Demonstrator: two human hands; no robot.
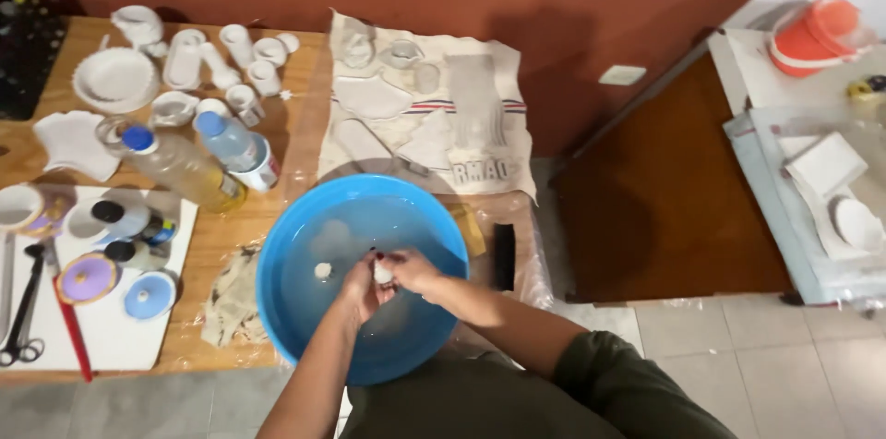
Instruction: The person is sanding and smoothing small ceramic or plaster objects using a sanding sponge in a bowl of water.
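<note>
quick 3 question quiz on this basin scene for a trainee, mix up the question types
1. True or false: both hands are over the blue basin.
2. What does the small white piece sit between? A) the left hand and the right hand B) the two plastic bottles C) the scissors' blades
3. Fill in: the black brush lies just to the ____ of the basin in the picture.

Key
1. True.
2. A; both hands close round it over the water.
3. Right.
</note>
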